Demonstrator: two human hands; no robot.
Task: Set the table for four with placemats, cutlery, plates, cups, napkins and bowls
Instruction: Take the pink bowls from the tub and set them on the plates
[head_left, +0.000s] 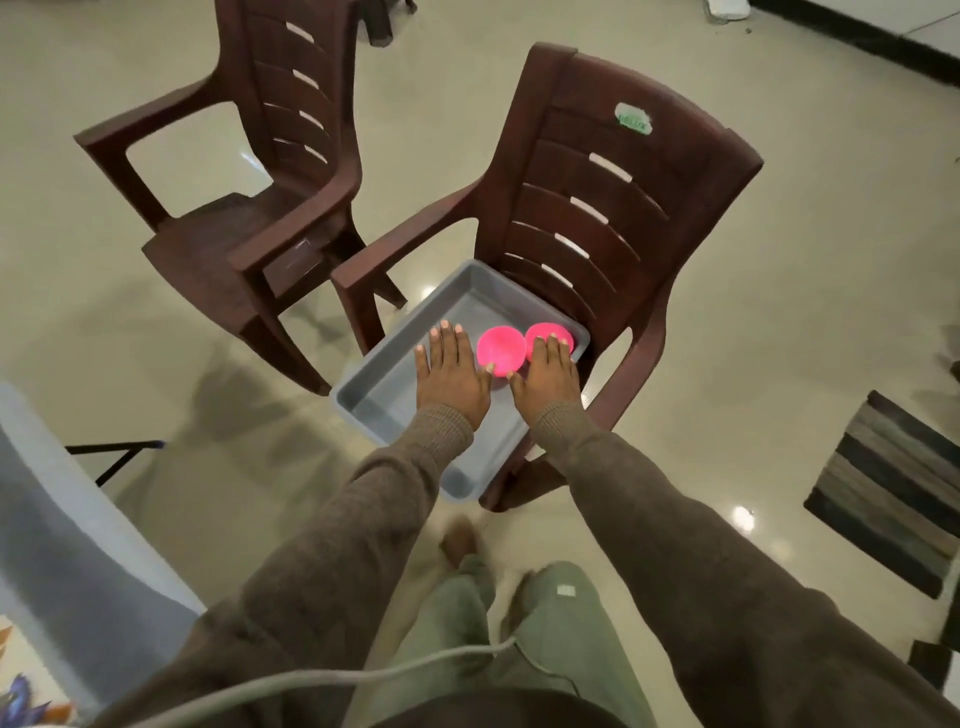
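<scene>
Looking down, I see a pale glossy floor (779, 260) with two brown chairs on it: the far chair (244, 171) stands bare to the left, and the near chair (587, 218) carries a grey tray (395, 384) on its seat, one corner of the tray jutting past the seat's front edge. A striped mat (893, 493) lies on the floor at right, and a grey-blue table edge (57, 519) fills the lower left. Both of my brown-sleeved arms reach over the tray. My left hand (451, 371) is flat, fingers straight and spread, holding nothing, its thumb touching the rim of the left bowl (500, 352). My right hand (548, 371) is likewise flat, fingers extended over the right bowl (549, 332), gripping nothing. The two pink bowls sit side by side, touching, in the tray's far right part.
</scene>
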